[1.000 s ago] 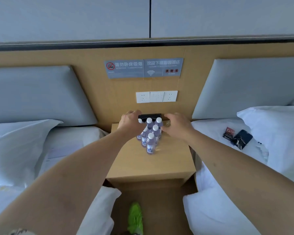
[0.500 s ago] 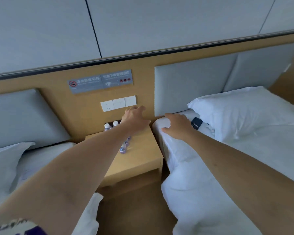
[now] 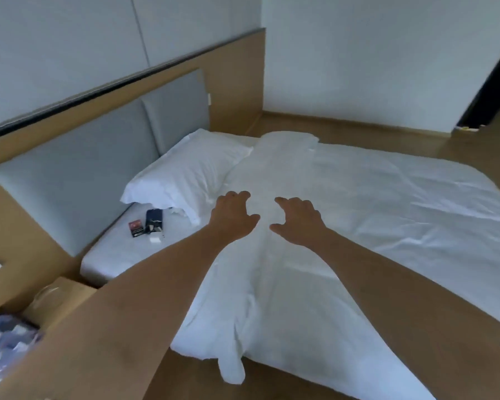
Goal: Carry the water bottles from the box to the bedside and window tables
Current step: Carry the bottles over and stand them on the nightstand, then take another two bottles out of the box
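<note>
Both hands — left hand [image 3: 233, 219] and right hand [image 3: 298, 219] — hang empty with fingers spread above the white bed [image 3: 373, 226], likely heading for more, while the water bottles [image 3: 0, 346] stand clustered on the bedside surface [image 3: 70, 293] at far left.

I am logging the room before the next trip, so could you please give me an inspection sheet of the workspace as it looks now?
Surface: bedside table at lower left, only partly in view, blurred.
Job's things: water bottles with white caps clustered at the lower left edge, blurred; count unclear.
Clutter: small red and black box, dark packet and a small white item lie on the sheet beside the pillow.
Grips: left hand and right hand both open and empty, over the white duvet.
Cables: nothing seen.
Surroundings: grey padded headboard, wood floor, dark doorway at right.
</note>
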{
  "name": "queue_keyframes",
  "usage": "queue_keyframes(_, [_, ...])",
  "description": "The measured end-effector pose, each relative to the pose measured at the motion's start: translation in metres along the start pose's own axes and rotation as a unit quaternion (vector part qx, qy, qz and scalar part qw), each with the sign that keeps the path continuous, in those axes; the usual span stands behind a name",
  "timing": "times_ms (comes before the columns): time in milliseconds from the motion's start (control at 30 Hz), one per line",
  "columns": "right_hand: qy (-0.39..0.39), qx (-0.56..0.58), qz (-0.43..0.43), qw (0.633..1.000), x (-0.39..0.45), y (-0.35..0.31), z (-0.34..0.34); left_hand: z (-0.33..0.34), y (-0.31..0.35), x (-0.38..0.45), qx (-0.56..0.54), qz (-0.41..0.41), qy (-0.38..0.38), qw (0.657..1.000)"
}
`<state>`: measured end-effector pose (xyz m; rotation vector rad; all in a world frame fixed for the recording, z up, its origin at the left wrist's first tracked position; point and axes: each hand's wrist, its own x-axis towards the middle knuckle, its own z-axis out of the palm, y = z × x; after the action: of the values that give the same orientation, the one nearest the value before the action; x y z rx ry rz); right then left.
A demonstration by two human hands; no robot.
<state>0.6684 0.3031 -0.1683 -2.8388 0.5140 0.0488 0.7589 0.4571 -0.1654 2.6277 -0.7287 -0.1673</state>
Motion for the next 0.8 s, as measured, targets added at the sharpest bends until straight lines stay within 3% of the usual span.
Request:
queue_keyframes(200, [0.052, 0.023, 0.178, 0.982, -0.094, 0.182, -0.036, 0.085, 0.199, -0.003, 0.016, 0.189, -0.070, 0.979])
queue_keyframes(433, [0.104, 0.046, 0.345, 0.932, -0.241, 0.399, -0.075, 0.196, 0.449, -0.051, 0.027, 0.341, -0.127, 0.931])
queue_keyframes(600, [0.132, 0.047, 0.451, 0.881, -0.368, 0.536, -0.102, 0.277, 0.621, -0.116, 0.007, 0.438, -0.170, 0.883])
queue_keyframes(800, [0.154, 0.082, 0.586, 0.791, -0.507, 0.655, -0.109, 0.361, 0.784, -0.214, 0.010, 0.555, -0.261, 0.790])
